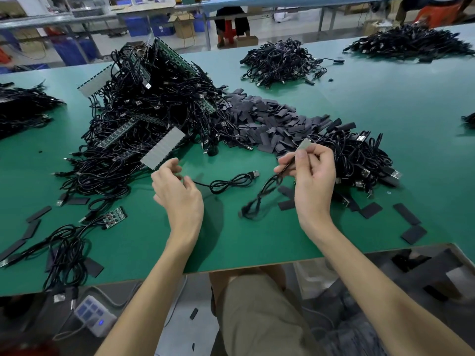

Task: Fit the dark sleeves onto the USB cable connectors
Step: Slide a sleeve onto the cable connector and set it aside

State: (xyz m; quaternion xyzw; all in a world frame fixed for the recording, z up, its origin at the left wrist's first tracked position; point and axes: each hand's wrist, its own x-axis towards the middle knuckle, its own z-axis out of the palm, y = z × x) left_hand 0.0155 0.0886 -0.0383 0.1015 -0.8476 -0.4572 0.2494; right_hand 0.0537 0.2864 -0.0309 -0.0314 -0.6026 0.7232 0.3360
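My left hand [177,191]: pinches the coiled black USB cable [231,180] by its tail, centre frame, probably next in line.
My right hand [312,176]: grips the second black cable [259,199], its flat grey end [304,144] raised for sleeving.
Flat dark rectangular sleeves [270,119]: heaped just above, within reach.

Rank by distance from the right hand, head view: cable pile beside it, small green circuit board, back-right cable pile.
1. Cable pile, just right of the right hand.
2. Small green circuit board, front left, beyond the left hand.
3. Back-right cable pile, far corner.
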